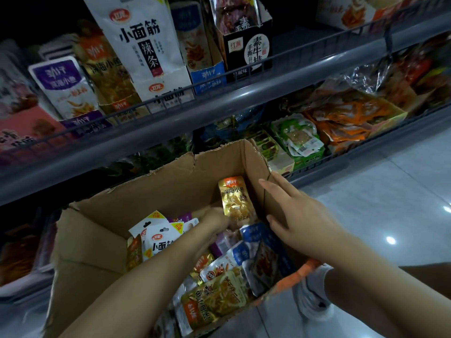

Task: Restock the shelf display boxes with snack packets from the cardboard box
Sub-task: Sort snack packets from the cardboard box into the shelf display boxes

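Picking step: left hand reaches into the cardboard box, fingers gripping the bottom of a gold snack packet standing upright against the box's far right corner. Right hand lies open, fingers straight, against the box's right wall, steadying it. Next move, I judge: lift the packet clear of the box and carry it up to the matching gold display box on the shelf above. More mixed packets fill the box's near side. The wire shelf rail above the box fronts the display boxes; the packet must go over it.
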